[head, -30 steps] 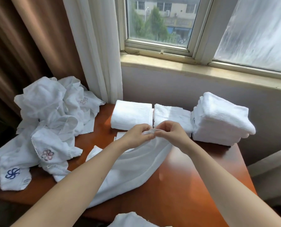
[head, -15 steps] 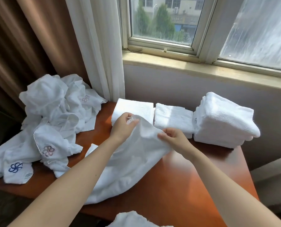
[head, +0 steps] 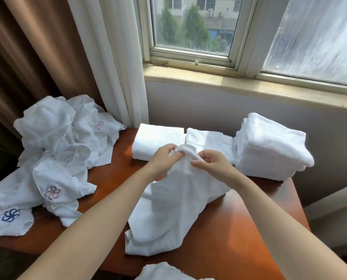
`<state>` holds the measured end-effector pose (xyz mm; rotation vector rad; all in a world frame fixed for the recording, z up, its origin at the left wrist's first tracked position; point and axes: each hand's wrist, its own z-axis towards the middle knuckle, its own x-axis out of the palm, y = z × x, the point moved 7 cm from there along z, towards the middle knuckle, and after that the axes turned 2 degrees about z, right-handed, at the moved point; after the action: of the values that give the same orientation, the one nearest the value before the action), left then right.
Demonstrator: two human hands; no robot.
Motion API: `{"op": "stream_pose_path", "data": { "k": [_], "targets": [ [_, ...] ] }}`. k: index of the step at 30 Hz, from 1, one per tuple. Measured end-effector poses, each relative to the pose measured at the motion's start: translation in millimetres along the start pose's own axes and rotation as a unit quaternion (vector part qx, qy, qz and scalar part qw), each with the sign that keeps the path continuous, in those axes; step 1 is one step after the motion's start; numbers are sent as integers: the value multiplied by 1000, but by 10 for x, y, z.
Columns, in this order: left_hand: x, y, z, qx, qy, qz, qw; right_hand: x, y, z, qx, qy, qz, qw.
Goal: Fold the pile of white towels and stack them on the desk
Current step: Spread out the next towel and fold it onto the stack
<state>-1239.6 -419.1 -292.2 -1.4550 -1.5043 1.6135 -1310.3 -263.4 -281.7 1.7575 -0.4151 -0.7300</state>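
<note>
Item 1, nearest edge: a scrap of white terry cloth (head: 160,271), cut off by the bottom of the view.

Item 2, your hands: your left hand (head: 162,158) and right hand (head: 213,165) were close together above the desk centre, each pinched shut on the top edge of one white towel (head: 174,211). The towel bunched between your thumbs and fingers, then hung down toward you, its lower end crumpled on the desk (head: 239,229).

Item 3, desk: reddish-brown wood, smooth and glossy, bare to the right of the held towel.

Item 4, left side: the unfolded pile (head: 55,156), rumpled white towels, thin and creased, spilling over the desk's left edge. One bore a blue embroidered emblem (head: 10,215), another a pink one (head: 52,192).

Item 5, far edge, just behind your hands: two folded towels (head: 180,141) side by side, flat and rectangular, touching each other. To their right, a taller stack of folded towels (head: 269,146), thick and plush.

Item 6, beyond: grey wall, stone windowsill (head: 249,85), white sheer curtain (head: 112,63), brown drape (head: 33,49).
</note>
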Motion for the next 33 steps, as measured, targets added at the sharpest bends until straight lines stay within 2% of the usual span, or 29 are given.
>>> {"op": "stream_pose_path", "data": {
  "k": [3, 6, 8, 10, 13, 15, 21, 23, 27, 33],
  "targets": [
    [-198, 121, 55, -36, -76, -5, 996, -15, -239, -37, 47, 15, -29, 998],
    [-396, 291, 48, -81, -142, 9, 986, -83, -363, -52, 64, -15, -45, 997],
    [-458, 341, 19, -79, -163, 62, 982, -123, -368, -33, 56, -40, -49, 996],
    [-425, 307, 10, -40, -145, 96, 984, -126, -295, -5, 32, -49, -48, 997],
    [-127, 128, -11, 65, 3, 98, 993, -72, -142, 41, 0, -37, -43, 998],
    [54, 59, -57, 91, 76, 130, 984, -12, -57, 75, -18, -18, -48, 999],
    [-75, 102, -20, 58, 0, 147, 987, -24, -64, 85, -24, -31, -53, 998],
    [-102, 123, -37, 63, 8, 151, 986, -21, -88, 71, -23, -25, -55, 998],
    [50, 34, -115, 85, 81, 152, 981, 49, -51, 79, -21, -9, -57, 998],
    [1, 67, -91, 65, 37, 227, 971, 88, -18, 96, -17, -5, -56, 998]
  ]
}}
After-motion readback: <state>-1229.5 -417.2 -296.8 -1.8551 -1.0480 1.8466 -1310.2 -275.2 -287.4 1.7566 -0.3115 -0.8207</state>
